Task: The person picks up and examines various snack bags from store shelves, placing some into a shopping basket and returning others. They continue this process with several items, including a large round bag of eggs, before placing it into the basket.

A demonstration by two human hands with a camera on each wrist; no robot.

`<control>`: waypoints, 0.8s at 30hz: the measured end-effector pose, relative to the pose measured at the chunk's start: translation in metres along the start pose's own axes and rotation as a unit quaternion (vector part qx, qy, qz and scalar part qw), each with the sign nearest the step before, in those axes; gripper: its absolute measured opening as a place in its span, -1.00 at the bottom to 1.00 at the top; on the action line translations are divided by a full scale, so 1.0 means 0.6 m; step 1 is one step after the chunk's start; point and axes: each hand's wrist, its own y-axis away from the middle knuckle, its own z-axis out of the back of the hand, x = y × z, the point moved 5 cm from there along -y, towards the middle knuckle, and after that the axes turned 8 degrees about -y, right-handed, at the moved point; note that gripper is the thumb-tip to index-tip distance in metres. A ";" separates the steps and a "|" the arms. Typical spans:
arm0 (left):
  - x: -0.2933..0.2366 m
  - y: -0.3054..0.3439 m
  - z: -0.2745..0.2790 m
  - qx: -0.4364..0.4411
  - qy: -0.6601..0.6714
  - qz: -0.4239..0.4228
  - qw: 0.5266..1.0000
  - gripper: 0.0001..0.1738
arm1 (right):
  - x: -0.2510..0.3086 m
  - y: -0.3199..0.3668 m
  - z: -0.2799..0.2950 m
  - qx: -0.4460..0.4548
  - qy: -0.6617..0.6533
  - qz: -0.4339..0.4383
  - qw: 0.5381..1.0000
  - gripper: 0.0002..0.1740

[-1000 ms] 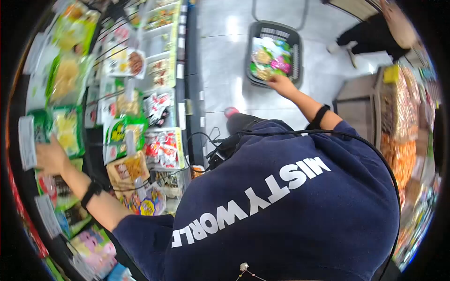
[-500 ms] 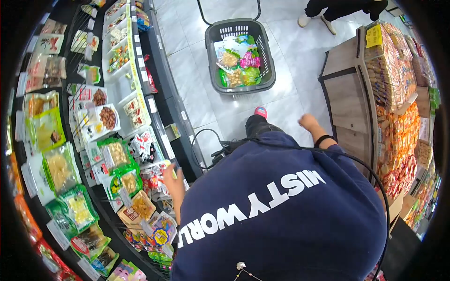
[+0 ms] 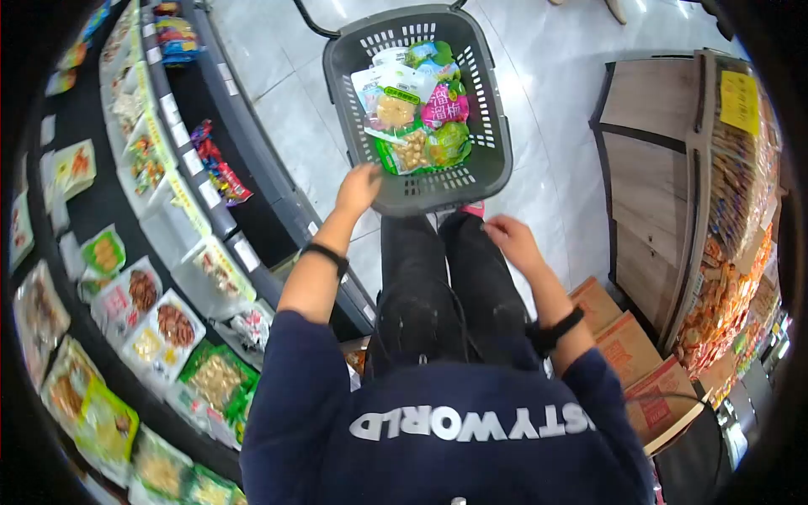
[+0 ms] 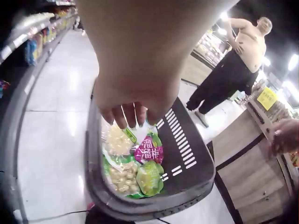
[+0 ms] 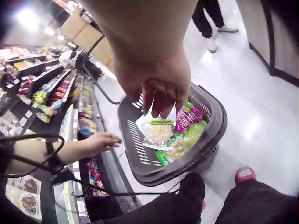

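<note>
A grey plastic shopping basket stands on the floor just in front of the person's legs. Inside lie a pink packet, a green packet, a clear-fronted packet of pale round pieces and a white pouch. My left hand is beside the basket's near left corner, holding nothing, its fingers loosely bent in the left wrist view. By the near right corner, my right hand hangs with relaxed fingers and nothing in them; it overlaps the basket in the right wrist view.
On the left run shelves with packaged snacks and a lower ledge of bagged sweets. A wooden display stand with stacked goods rises on the right, cardboard boxes at its foot. Another person stands beyond the basket.
My left hand has come away from the shelf packets over to the basket's near left corner. My right hand left the basket, then came back near it. The basket appears closer.
</note>
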 end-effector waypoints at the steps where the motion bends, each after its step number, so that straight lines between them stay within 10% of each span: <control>1: 0.013 -0.071 -0.037 0.004 0.002 -0.001 1.000 -0.78 | -0.023 -0.009 -0.014 -0.040 -0.009 0.013 0.999 -0.82; 5: 0.077 -0.269 -0.169 0.086 -0.137 -0.094 0.982 -0.65 | -0.127 -0.013 -0.088 -0.099 -0.261 -0.156 0.947 -0.85; 8: 0.150 -0.343 -0.227 0.031 -0.235 -0.010 0.971 -0.51 | -0.184 -0.015 -0.153 -0.140 -0.340 -0.221 0.903 -0.86; 10: 0.156 -0.356 -0.206 -0.156 -0.218 0.022 0.963 -0.37 | -0.197 -0.022 -0.188 -0.139 -0.343 -0.234 0.899 -0.86; 15: 0.171 -0.368 -0.192 -0.052 -0.202 0.246 0.947 -0.36 | -0.172 -0.069 -0.202 -0.129 -0.347 -0.229 0.900 -0.87; 17: 0.143 -0.388 -0.193 0.114 -0.222 0.072 0.966 -0.52 | -0.127 -0.133 -0.156 -0.160 -0.338 -0.214 0.902 -0.88; 20: 0.038 -0.337 -0.181 0.104 -0.195 -0.214 0.951 -0.72 | -0.117 -0.187 -0.116 -0.197 -0.340 -0.156 0.906 -0.61; 22: -0.075 -0.262 -0.109 0.100 0.000 -0.270 0.957 -0.68 | -0.119 -0.211 -0.093 -0.298 -0.362 -0.093 0.878 -0.38; 24: -0.081 -0.210 -0.129 0.361 0.121 -0.143 0.913 -0.60 | -0.160 -0.210 -0.101 -0.226 -0.540 -0.053 0.809 -0.30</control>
